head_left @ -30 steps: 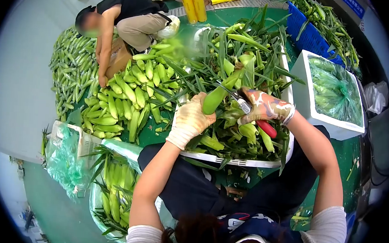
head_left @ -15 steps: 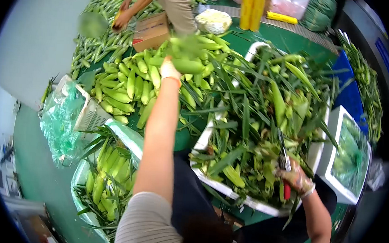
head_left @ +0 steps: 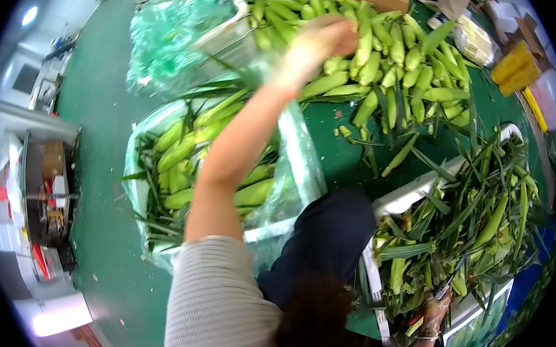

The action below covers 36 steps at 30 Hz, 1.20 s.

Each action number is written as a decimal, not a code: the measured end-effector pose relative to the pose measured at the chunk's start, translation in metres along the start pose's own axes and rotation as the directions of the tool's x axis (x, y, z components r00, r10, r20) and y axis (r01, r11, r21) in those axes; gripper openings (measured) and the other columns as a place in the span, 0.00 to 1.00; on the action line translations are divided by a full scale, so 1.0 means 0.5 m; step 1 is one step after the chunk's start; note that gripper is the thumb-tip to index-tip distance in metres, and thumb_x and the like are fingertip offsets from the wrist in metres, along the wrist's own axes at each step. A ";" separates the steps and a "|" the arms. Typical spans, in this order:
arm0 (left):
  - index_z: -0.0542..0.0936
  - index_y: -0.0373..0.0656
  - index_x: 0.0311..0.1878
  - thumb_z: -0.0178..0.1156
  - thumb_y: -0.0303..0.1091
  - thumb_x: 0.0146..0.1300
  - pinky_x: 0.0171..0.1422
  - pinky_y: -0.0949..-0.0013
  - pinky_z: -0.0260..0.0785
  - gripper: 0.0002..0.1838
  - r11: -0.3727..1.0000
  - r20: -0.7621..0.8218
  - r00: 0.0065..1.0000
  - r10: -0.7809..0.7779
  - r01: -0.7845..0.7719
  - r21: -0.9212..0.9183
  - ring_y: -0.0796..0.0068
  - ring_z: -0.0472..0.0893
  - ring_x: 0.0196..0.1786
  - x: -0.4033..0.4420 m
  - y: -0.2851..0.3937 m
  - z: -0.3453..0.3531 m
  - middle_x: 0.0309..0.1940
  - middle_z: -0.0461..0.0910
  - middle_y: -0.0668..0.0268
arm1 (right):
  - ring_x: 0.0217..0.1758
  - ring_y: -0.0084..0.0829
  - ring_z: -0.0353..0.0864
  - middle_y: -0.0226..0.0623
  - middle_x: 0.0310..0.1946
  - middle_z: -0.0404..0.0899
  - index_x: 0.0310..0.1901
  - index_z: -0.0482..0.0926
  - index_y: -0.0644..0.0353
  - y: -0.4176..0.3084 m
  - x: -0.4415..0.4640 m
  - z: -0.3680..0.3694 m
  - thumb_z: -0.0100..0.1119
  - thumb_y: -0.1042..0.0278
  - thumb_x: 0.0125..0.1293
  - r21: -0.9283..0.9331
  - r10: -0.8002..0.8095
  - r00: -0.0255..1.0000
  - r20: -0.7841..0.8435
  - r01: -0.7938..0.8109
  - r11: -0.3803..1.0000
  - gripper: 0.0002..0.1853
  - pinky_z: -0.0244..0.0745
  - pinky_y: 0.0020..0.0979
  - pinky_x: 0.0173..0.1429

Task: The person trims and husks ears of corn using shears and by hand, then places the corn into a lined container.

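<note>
Green corn ears (head_left: 397,48) lie just beside your left hand (head_left: 327,40), its fingers too blurred to read; your right hand (head_left: 434,307) wraps a metal tool (head_left: 443,290). Handling ears seems the step; next calls for sure left fingers.

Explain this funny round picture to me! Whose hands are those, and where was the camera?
There's no machine here, just a person using two hands. The camera is worn on the person's head and looks forward and down, so we see things from above. The left hand is over a pile of green corn. It's blurry, so I can't tell if it holds anything. The right hand grips a metal tool by the long leaves in a white tub. Also on the green floor, a plastic-lined box holds more corn.
</note>
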<state>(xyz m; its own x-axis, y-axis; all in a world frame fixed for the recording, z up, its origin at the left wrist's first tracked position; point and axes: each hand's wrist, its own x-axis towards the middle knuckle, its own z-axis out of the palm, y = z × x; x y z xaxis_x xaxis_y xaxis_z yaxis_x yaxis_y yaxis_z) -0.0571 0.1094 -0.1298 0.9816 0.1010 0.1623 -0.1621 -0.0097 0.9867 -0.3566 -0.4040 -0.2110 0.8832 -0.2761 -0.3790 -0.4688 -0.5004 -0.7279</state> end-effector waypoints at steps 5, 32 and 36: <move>0.82 0.42 0.43 0.52 0.44 0.60 0.51 0.55 0.71 0.18 0.172 -0.341 0.863 -0.372 0.425 0.889 0.48 0.80 0.41 -0.318 -0.136 -0.422 0.34 0.81 0.47 | 0.42 0.24 0.71 0.28 0.39 0.72 0.54 0.70 0.63 0.029 -0.023 -0.016 0.62 0.68 0.54 -0.066 -0.014 0.998 -0.058 0.010 0.998 0.24 0.70 0.26 0.47; 0.80 0.44 0.50 0.51 0.41 0.69 0.50 0.64 0.72 0.15 0.960 -0.406 0.899 0.165 -0.241 -0.145 0.70 0.77 0.46 -0.177 0.133 0.028 0.43 0.78 0.66 | 0.53 0.54 0.73 0.57 0.49 0.71 0.59 0.58 0.67 -0.286 -0.215 0.154 0.73 0.53 0.44 -0.229 -0.382 0.920 0.091 0.392 0.891 0.46 0.71 0.45 0.56; 0.76 0.45 0.51 0.54 0.47 0.67 0.49 0.59 0.72 0.17 0.845 -0.300 0.943 -0.144 -0.041 -0.534 0.69 0.75 0.47 -0.263 0.148 0.256 0.43 0.75 0.66 | 0.55 0.54 0.73 0.60 0.50 0.71 0.58 0.60 0.71 -0.305 -0.198 0.162 0.73 0.52 0.45 0.118 -0.310 0.949 -0.061 0.315 0.942 0.45 0.70 0.42 0.58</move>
<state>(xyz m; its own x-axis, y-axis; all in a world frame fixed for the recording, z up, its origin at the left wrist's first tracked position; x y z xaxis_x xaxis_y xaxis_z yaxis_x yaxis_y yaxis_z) -0.1852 -0.0318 -0.0770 0.9184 0.3955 0.0094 -0.2317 0.5186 0.8230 -0.3714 -0.2339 -0.1086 0.9827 -0.1566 -0.0991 -0.1615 -0.4617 -0.8722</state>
